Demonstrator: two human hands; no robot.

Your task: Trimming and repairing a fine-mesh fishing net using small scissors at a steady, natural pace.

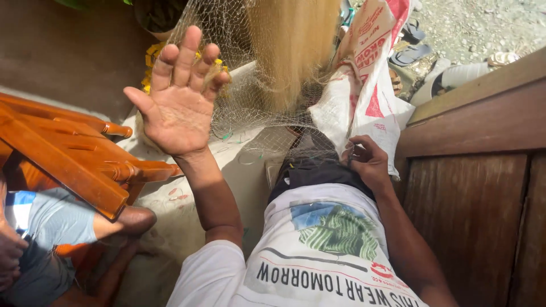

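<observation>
Head view, read left to right. At far left, well apart from the left hand, sits another person, with only a knee and blue shorts in view. An orange wooden chair lies tilted just above that knee.

The left hand is raised with its palm to the camera. The fingers are spread and slightly curled, and the fingertips touch fine strands of the net. Yellow floats show just behind the fingers.

The net hangs as a pale mesh curtain to the right of this hand, gathered into a dense band at its middle. It falls to the person's lap, between the two hands.

Beyond it, just above the right hand, lies a white sack with red print. The right hand rests at the lap with its fingers curled and thumb and forefinger pressed together. They seem to pinch the net's lower edge where it meets the sack, though the exact strand is too fine to tell.

To the right of this hand stands a dark wood panel. Sandals lie on the ground far above it.

As judged, the step in hand is sorting the mesh, with one hand lifting it and the other anchoring it. Mesh this fine snags easily, so further handling calls for open fingers and a steady pinch.
</observation>
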